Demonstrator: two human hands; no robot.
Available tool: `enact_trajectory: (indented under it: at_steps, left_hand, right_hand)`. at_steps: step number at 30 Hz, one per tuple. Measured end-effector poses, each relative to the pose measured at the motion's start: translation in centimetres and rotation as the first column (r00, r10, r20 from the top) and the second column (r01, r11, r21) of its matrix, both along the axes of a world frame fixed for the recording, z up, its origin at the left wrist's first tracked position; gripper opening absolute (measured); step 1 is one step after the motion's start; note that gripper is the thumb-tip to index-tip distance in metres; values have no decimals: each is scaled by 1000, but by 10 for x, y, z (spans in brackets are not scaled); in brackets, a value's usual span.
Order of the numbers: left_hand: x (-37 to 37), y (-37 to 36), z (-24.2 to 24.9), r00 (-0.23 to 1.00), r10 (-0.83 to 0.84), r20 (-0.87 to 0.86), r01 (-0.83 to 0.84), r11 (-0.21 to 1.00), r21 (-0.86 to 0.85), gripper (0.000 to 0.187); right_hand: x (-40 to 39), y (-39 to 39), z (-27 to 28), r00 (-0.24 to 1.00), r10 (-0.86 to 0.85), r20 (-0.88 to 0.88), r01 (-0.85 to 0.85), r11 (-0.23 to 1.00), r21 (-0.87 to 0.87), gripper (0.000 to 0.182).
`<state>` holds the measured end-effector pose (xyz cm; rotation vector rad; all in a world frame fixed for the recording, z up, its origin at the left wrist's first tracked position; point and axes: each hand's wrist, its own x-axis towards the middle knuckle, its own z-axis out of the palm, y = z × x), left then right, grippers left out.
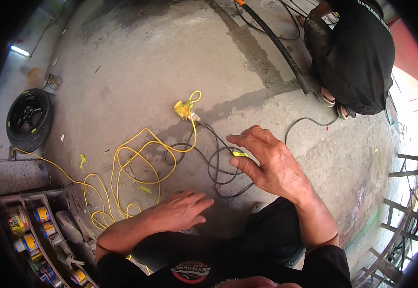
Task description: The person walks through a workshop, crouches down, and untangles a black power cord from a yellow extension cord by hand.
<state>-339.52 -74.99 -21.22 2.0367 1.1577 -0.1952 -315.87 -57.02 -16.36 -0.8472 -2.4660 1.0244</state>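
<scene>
My right hand (273, 163) is raised over the floor in the middle, thumb and fingers apart in a C shape. A small yellow-green strip (240, 153) shows in the gap between them, overlapping the loops of a black cable (209, 165). My left hand (180, 210) hangs lower and to the left, palm down, with its fingers spread and nothing in them. Beyond both hands, a yellow extension-cord socket (182, 110) lies on the concrete, joined to a pale plug (194, 117) on the black cable. The yellow cord (117, 168) runs in loose loops to the left.
A person in black (355, 53) crouches at the upper right, beside a thick black hose (281, 48). At the left stand a wheel (29, 120) and a shelf (29, 204) of cans. Metal frames (405, 209) line the right side. Yellow scraps (145, 189) lie about.
</scene>
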Motion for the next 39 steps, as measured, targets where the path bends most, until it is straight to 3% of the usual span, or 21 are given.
enact_trajectory:
  at_steps: [22,39]
  left_hand:
    - [3,5,1,1000,19,0,-19,997,-74,61]
    - [2,2,-1,1000,5,11,-5,999,-32,61]
  right_hand:
    - [2,1,-2,1000,5,-3,-5,1000,1,45]
    - [2,0,-2,1000,6,-3,-6,1000,7,46]
